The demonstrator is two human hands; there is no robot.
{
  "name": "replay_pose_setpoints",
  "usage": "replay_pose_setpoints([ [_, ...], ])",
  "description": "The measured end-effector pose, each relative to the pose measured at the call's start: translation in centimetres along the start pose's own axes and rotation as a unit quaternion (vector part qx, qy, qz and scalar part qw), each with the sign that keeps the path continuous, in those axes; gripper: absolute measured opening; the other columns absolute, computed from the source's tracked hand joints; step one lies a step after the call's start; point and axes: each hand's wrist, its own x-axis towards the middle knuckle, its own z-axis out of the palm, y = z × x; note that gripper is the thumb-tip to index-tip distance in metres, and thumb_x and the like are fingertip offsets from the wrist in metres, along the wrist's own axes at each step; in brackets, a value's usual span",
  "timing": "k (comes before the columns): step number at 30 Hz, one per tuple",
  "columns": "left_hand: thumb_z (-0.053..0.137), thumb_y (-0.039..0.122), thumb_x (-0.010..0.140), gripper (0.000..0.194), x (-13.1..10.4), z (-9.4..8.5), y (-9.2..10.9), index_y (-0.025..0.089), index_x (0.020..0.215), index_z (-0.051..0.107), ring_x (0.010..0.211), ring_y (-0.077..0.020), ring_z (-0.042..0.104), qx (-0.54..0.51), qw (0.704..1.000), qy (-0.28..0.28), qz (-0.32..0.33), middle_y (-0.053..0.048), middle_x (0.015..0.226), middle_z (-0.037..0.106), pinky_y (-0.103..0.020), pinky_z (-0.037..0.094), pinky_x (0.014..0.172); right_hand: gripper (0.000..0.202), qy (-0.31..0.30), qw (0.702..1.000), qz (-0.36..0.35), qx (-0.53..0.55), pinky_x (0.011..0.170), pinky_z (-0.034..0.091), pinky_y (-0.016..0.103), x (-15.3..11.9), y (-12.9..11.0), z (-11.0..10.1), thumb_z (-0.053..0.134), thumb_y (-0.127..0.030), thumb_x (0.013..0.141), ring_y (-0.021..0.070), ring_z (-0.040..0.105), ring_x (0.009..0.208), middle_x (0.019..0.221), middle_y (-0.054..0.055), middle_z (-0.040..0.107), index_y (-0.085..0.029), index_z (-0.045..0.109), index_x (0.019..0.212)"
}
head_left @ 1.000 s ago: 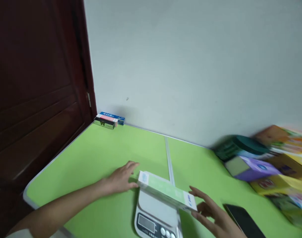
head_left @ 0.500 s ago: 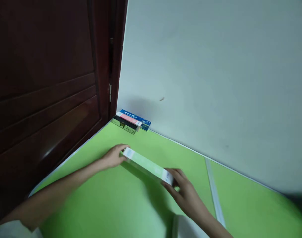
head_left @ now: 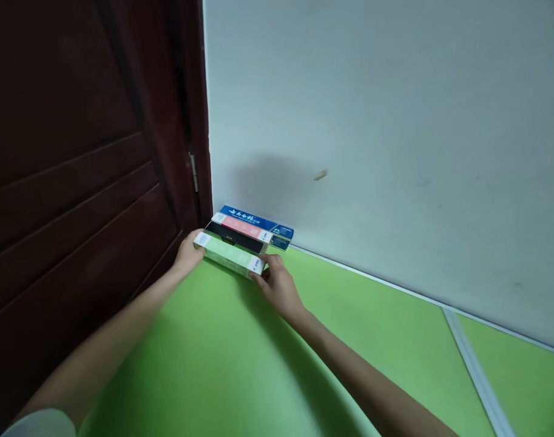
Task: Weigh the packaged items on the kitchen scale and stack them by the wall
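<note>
A long green-and-white toothpaste box (head_left: 229, 252) is held by its two ends. My left hand (head_left: 188, 254) grips the left end, and my right hand (head_left: 279, 284) pinches the right end. Just behind it stands a box with a black top (head_left: 235, 235), its front mostly hidden by the green one. Farther back come a pink-and-white box (head_left: 243, 226) and a blue box (head_left: 253, 219) with white lettering, lined up side by side against the wall. Whether the green box touches the surface or the black-topped box, I cannot tell.
The boxes stand on a green surface (head_left: 190, 358) in the corner between a dark red wooden door (head_left: 76, 230) and a pale wall (head_left: 386, 133). A whitish strip (head_left: 479, 376) crosses the surface at the right.
Both hands have carried the green-and-white box forward and to the left, up to the front of the row of boxes. The camera view has shifted too.
</note>
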Motion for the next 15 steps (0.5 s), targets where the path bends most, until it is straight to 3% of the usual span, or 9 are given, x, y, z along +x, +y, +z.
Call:
replay_pose_setpoints([
  [5,0.051,0.007,0.070,0.056,0.0,0.3,-0.1,0.013,0.125,0.045,0.116,-0.0242,0.051,0.024,0.999,0.020,0.042,-0.014,0.126,0.054,-0.038,0.044,0.095,0.025,0.001,1.000,0.020,0.020,0.064,0.050,0.035,-0.2,0.4,-1.5,0.052,-0.025,0.081,0.0187,0.058,0.069,0.100,0.011,0.054,-0.016,0.048,0.103],
  [7,0.049,0.008,0.072,0.057,-0.6,0.5,0.2,0.012,0.128,0.039,0.123,-0.0248,0.042,0.056,0.991,0.064,0.104,-0.016,0.131,0.046,-0.039,0.039,0.101,0.025,0.009,0.999,0.037,0.033,0.059,0.049,0.032,-0.8,0.8,-3.2,0.052,-0.030,0.081,0.0181,0.057,0.066,0.093,0.009,0.057,-0.017,0.049,0.102],
  [9,0.046,0.008,0.075,0.050,-1.2,0.8,0.5,0.013,0.124,0.041,0.123,-0.0240,0.040,0.099,0.974,0.085,0.185,-0.015,0.128,0.047,-0.040,0.035,0.104,0.029,0.025,0.997,0.050,0.051,0.056,0.047,0.030,-1.5,1.4,-5.5,0.053,-0.038,0.082,0.0183,0.057,0.066,0.086,0.007,0.059,-0.018,0.050,0.103],
  [12,0.041,0.010,0.080,0.039,-1.4,1.8,1.1,0.016,0.118,0.046,0.124,-0.0240,0.040,0.173,0.946,0.017,0.274,-0.012,0.122,0.051,-0.041,0.032,0.105,0.040,0.039,0.995,0.063,0.072,0.053,0.044,0.028,-2.0,2.3,-9.0,0.056,-0.050,0.079,0.0178,0.056,0.064,0.075,0.003,0.059,-0.019,0.050,0.105],
  [15,0.041,0.011,0.080,0.038,-0.6,3.3,2.0,0.012,0.117,0.047,0.127,-0.0260,0.035,0.247,0.919,-0.059,0.301,-0.014,0.125,0.050,-0.043,0.022,0.110,0.049,0.043,0.993,0.079,0.077,0.051,0.041,0.028,-1.7,2.5,-10.9,0.059,-0.059,0.073,0.0170,0.054,0.060,0.069,0.002,0.058,-0.019,0.052,0.102],
])
